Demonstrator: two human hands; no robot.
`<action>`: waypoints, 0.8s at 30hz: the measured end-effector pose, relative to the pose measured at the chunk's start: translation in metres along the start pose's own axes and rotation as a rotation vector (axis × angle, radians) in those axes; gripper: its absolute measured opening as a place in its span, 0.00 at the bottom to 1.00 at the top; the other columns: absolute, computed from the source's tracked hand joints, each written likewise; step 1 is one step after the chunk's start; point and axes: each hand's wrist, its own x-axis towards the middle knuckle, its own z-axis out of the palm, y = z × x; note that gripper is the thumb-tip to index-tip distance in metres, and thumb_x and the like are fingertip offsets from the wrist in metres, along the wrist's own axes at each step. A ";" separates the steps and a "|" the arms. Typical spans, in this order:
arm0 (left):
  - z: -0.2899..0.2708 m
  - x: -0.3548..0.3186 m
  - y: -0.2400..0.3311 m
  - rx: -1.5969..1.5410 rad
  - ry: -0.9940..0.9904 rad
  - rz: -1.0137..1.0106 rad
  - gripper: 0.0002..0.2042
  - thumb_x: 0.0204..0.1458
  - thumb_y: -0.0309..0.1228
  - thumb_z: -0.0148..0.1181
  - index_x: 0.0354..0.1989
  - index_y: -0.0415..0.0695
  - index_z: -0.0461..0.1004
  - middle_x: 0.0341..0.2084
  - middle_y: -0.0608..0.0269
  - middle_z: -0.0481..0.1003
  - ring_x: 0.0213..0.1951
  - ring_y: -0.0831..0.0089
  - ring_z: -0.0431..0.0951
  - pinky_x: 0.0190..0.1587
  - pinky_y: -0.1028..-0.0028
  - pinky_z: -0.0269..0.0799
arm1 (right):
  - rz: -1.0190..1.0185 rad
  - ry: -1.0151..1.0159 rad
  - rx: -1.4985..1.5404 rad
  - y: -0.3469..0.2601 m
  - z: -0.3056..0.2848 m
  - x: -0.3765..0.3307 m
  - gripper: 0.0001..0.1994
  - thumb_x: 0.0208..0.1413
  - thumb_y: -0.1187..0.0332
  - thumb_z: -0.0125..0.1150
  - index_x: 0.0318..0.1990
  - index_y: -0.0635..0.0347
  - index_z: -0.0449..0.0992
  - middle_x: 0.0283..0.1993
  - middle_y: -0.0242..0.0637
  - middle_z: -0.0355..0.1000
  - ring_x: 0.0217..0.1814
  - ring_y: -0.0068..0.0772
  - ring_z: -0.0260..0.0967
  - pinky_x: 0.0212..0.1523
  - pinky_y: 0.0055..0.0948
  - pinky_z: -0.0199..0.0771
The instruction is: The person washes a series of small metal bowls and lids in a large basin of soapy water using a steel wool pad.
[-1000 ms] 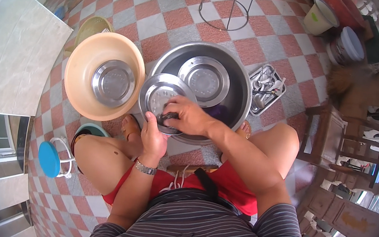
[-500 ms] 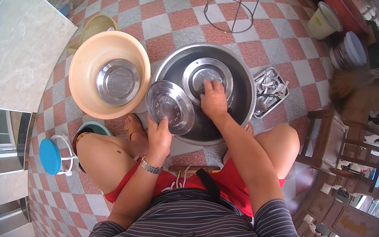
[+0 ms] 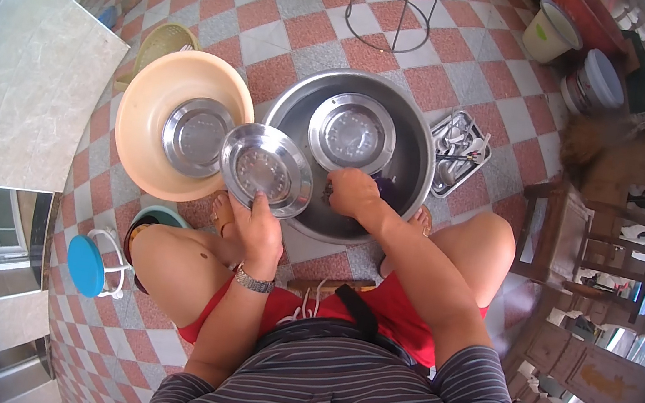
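My left hand grips the near rim of a shiny round metal plate, tilted over the gap between two basins, with the thumb on top. My right hand is closed just inside the near part of a large grey metal basin. A small, dark, coarse-looking bit shows at its fingertips; what it is stays unclear. Another metal plate lies in this basin, beyond my right hand. On the left, a peach plastic basin holds a metal plate.
Right of the metal basin, a metal tray carries spoons and other utensils. A yellowish basket stands behind the peach basin. A blue-topped stool is at left, a wooden chair at right, and a wire-legged stool ahead.
My left hand has shifted the held plate left and slightly away from me. My right hand has left the plate in the metal basin and come nearer to me, its fingers now closed.
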 end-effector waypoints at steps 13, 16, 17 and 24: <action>-0.006 -0.004 -0.013 0.266 -0.025 -0.059 0.25 0.60 0.18 0.47 0.67 0.33 0.57 0.60 0.50 0.67 0.59 0.62 0.70 0.61 0.64 0.70 | -0.203 0.099 -0.076 0.021 0.062 -0.001 0.09 0.50 0.74 0.60 0.40 0.57 0.79 0.44 0.46 0.78 0.50 0.50 0.77 0.47 0.42 0.80; -0.011 -0.005 -0.018 0.392 -0.035 -0.096 0.25 0.61 0.19 0.47 0.68 0.34 0.56 0.61 0.50 0.66 0.61 0.64 0.68 0.65 0.67 0.61 | 0.044 0.122 -0.098 0.013 0.051 0.001 0.11 0.48 0.74 0.61 0.41 0.57 0.80 0.46 0.49 0.78 0.51 0.51 0.77 0.49 0.44 0.79; -0.014 -0.004 -0.020 0.465 -0.051 -0.045 0.27 0.61 0.22 0.47 0.70 0.35 0.53 0.61 0.44 0.68 0.61 0.57 0.70 0.64 0.64 0.63 | 0.053 0.021 -0.080 0.010 0.041 0.002 0.12 0.48 0.73 0.61 0.42 0.57 0.80 0.47 0.49 0.79 0.51 0.52 0.77 0.50 0.45 0.79; -0.006 -0.005 -0.013 0.517 -0.068 0.017 0.28 0.66 0.30 0.47 0.72 0.36 0.50 0.60 0.39 0.70 0.59 0.52 0.73 0.62 0.61 0.66 | 0.033 0.198 0.212 -0.023 -0.026 -0.012 0.15 0.48 0.67 0.63 0.45 0.59 0.81 0.42 0.53 0.79 0.48 0.55 0.78 0.52 0.45 0.77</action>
